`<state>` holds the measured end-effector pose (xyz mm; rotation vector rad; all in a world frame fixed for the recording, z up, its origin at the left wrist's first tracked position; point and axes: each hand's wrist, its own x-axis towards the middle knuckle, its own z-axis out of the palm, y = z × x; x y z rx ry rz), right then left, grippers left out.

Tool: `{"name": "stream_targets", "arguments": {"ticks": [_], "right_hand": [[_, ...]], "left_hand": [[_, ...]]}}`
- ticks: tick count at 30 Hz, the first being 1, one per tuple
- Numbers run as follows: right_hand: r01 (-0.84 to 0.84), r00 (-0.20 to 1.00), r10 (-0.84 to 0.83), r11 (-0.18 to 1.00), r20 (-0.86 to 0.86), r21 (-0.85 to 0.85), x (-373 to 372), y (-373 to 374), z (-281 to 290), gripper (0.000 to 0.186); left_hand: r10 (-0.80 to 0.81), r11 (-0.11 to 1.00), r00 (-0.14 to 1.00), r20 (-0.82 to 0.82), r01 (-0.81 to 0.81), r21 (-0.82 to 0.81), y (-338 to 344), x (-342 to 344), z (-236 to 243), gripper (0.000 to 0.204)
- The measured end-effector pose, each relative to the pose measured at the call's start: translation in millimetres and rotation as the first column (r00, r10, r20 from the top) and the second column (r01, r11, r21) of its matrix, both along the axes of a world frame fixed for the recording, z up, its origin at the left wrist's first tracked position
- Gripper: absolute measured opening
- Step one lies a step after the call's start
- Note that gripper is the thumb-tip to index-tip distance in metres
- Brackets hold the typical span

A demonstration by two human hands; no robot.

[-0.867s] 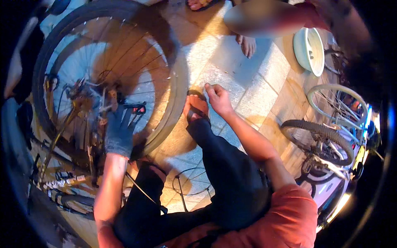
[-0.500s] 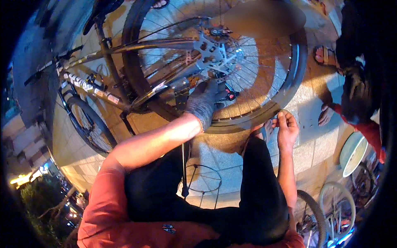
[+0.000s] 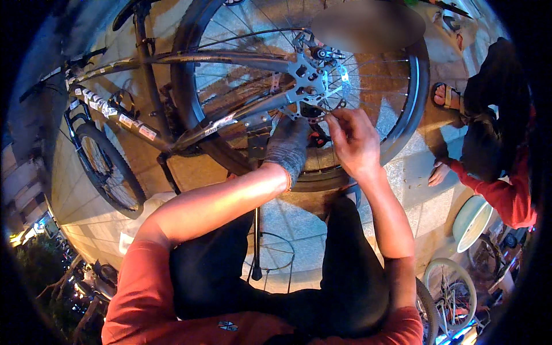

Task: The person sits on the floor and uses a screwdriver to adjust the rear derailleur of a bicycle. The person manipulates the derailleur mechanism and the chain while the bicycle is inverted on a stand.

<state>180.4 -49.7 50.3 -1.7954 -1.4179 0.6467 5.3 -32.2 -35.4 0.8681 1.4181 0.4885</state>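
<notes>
A bicycle lies before me, its rear wheel (image 3: 418,109) and grey frame end plate (image 3: 305,80) at the hub in front of my hands. My left hand (image 3: 287,146), in a grey knit glove, reaches in at the lower edge of that plate; its fingers are mostly hidden. My bare right hand (image 3: 353,141) is beside it at the hub, thumb and forefinger pinched together near the plate's lower right edge. Whatever is in that pinch is too small to make out. A brake caliper (image 3: 328,53) sits at the plate's upper side.
The bicycle's front wheel (image 3: 109,167) is at left. A kickstand (image 3: 257,247) points down between my knees, near a thin wire ring (image 3: 276,267). At right another person's sandalled foot (image 3: 447,96) and hand (image 3: 439,174) rest near a pale basin (image 3: 472,223). Loose wheels (image 3: 472,287) stand lower right.
My right hand has moved up and left from the tyre's lower right edge to the hub, beside my left hand. The left hand stays at the hub. The view has shifted slightly.
</notes>
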Motion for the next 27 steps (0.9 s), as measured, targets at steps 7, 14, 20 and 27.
{"name": "stream_targets", "arguments": {"ticks": [7,14,20,27], "right_hand": [[-0.068,0.968,0.054,0.996,0.245,0.052,-13,21,-9,0.016],[-0.129,0.947,0.084,0.983,0.31,0.129,-14,30,-16,0.014],[-0.209,0.876,0.155,0.975,0.457,0.071,-17,33,-5,0.014],[-0.176,0.829,0.122,0.983,0.546,0.048,-22,36,2,0.015]], "left_hand": [[-0.033,0.997,0.999,0.033,0.036,-0.072,7,13,47,0.036],[0.001,0.991,0.999,0.05,0.006,-0.132,-2,5,37,0.038],[0.124,0.955,0.98,0.155,-0.075,-0.289,10,13,59,0.033],[-0.29,0.891,0.933,-0.215,0.345,0.295,-7,5,13,0.035]]}}
